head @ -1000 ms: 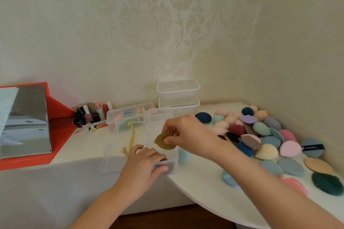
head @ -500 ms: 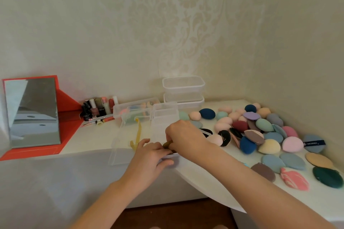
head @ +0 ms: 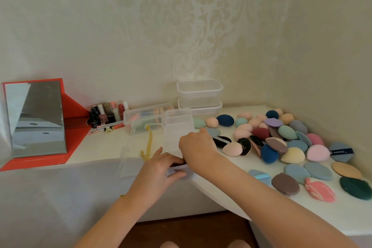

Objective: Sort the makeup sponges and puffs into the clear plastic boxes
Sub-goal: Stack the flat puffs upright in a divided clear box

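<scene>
A narrow clear box stands upright near the table's front edge. My left hand pinches its front wall between thumb and fingers. My right hand reaches down into the box's front end with curled fingers. Under them only a dark sliver of the olive puff shows. A second clear box beside it on the left holds a yellow ribbon-like piece. Several sponges and puffs in many colours lie spread over the table to the right.
Two stacked clear containers stand at the back wall, and a low clear box with sponges sits in front of them. A mirror in a red stand and nail polish bottles are at the left. The white table edge curves in front.
My right hand has gone down from above the box into its front end with the olive puff, which is now almost hidden. My left hand has kept hold of the box's front.
</scene>
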`<state>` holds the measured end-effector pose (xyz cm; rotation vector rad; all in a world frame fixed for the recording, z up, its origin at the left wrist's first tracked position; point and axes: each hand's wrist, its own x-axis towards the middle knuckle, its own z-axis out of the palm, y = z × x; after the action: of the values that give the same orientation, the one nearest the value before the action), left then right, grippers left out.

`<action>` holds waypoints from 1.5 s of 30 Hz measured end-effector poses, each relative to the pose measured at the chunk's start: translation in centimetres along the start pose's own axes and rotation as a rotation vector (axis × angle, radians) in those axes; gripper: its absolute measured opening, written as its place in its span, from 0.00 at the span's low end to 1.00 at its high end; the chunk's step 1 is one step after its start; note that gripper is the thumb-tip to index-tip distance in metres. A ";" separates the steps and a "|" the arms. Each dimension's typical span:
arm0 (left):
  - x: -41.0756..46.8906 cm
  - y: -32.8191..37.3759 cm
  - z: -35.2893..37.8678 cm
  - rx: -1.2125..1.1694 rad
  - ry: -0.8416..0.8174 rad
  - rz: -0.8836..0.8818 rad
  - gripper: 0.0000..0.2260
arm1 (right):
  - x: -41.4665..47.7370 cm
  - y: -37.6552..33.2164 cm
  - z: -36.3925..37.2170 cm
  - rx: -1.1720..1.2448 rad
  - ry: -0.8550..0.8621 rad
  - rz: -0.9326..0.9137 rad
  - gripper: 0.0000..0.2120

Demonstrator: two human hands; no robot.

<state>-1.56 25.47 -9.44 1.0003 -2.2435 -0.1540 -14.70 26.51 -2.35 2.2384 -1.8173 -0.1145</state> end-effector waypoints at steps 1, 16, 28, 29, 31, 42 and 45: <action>0.0 -0.1 -0.3 -0.005 -0.033 -0.021 0.10 | 0.0 0.2 0.1 0.040 0.004 0.018 0.18; 0.2 -0.1 -0.3 0.180 -0.010 0.118 0.15 | -2.3 5.6 -0.3 0.492 0.116 -0.147 0.08; 1.3 2.0 -0.7 0.281 -0.062 0.088 0.10 | -7.3 12.0 2.3 0.103 -0.582 0.166 0.21; 1.5 2.3 -1.0 0.286 -0.078 0.070 0.08 | -7.4 12.1 2.2 0.116 -0.578 0.172 0.22; 1.9 2.4 -1.3 0.267 -0.150 0.007 0.06 | -7.5 12.3 2.2 0.109 -0.549 0.150 0.20; 2.5 2.6 -2.2 0.274 -0.148 -0.038 0.12 | -7.0 11.3 2.4 0.072 -0.334 0.244 0.18; 2.5 2.4 -2.1 0.371 -0.134 0.070 0.14 | -5.8 11.5 2.1 0.102 -0.253 0.326 0.14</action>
<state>-2.93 25.77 -5.66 1.1265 -2.4817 0.2415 -27.39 29.66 -2.16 2.0324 -2.3458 -0.2580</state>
